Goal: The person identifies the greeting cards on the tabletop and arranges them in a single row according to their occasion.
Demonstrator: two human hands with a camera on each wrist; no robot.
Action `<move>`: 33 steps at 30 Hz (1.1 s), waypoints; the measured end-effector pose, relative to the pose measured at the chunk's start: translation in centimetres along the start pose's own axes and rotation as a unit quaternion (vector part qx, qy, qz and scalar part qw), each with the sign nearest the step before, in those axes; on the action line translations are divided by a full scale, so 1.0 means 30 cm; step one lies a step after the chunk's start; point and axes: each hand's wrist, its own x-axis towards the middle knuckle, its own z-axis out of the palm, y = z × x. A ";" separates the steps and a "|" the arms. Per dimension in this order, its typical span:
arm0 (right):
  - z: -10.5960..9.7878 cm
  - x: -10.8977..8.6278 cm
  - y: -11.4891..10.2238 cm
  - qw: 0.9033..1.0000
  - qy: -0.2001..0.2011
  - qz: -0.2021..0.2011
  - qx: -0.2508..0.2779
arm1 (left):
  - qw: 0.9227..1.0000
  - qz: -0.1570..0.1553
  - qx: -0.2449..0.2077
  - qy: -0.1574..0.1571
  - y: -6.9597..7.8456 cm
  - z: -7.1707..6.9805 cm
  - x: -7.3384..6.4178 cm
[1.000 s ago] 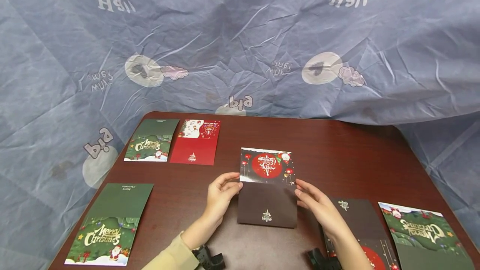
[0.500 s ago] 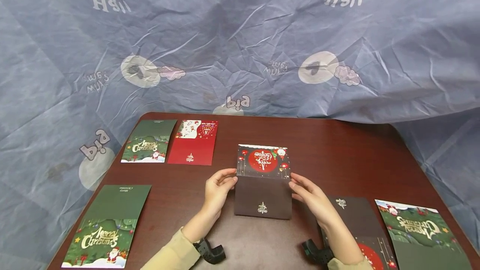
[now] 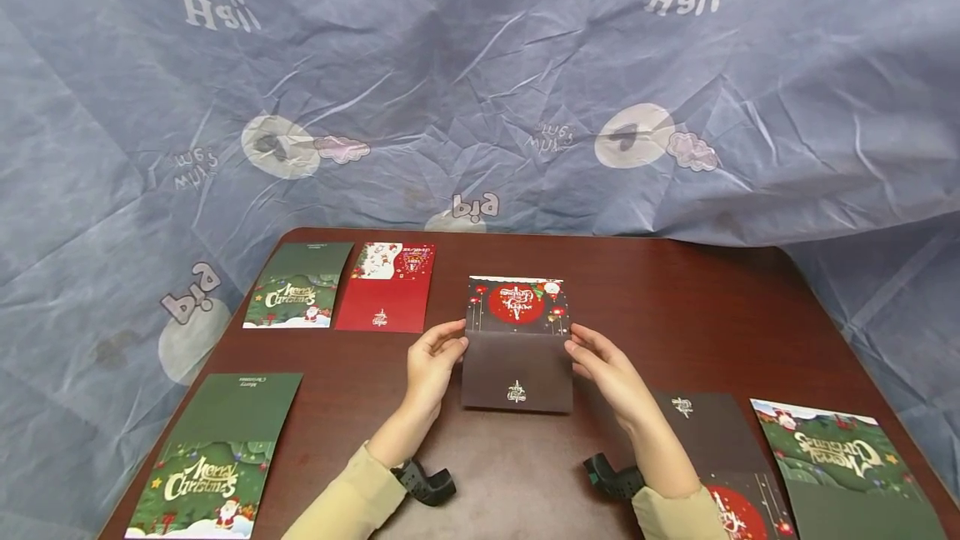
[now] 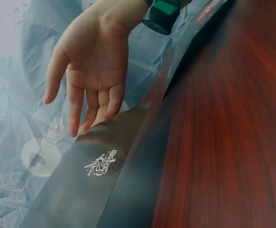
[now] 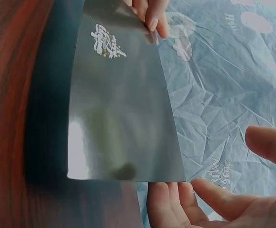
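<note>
A dark brown Christmas card (image 3: 517,373), unfolded with a red circle design on its far half, is held above the table in the head view. My left hand (image 3: 431,365) pinches its left edge; in the right wrist view that left hand's fingertips (image 5: 153,23) grip the card's far side. At the opposite edge, my right hand (image 3: 607,369) touches the card with extended fingers. Its thumb stands away from the card in the right wrist view. The left wrist view also shows the right hand (image 4: 97,61) with straight fingers against the card's edge.
On the brown table (image 3: 637,290) lie two green cards (image 3: 300,286) (image 3: 213,457) and a red card (image 3: 386,302) at left. To the right are another dark card (image 3: 708,436), partly behind the right forearm, and a green card (image 3: 847,457). A blue printed cloth (image 3: 480,107) hangs behind.
Both hands have moved the dark card away from me and slightly left, toward the red card. The right hand stays at its right edge. The other cards lie as before.
</note>
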 end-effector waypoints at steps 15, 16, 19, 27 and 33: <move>0.040 0.074 0.015 0.999 0.014 -0.019 0.039 | 0.999 -0.004 0.030 0.024 -0.013 -0.016 0.064; 0.042 0.079 0.019 0.999 0.016 -0.018 0.039 | 0.999 -0.004 0.033 0.026 -0.012 -0.014 0.068; 0.049 0.090 0.027 0.999 0.024 -0.019 0.041 | 0.999 -0.008 0.038 0.032 -0.014 -0.011 0.081; 0.072 0.125 0.045 0.998 0.039 -0.020 0.054 | 0.998 -0.009 0.044 0.034 -0.028 -0.017 0.114; 0.087 0.149 0.058 0.997 0.049 -0.014 0.052 | 0.998 -0.008 0.051 0.039 -0.037 -0.024 0.132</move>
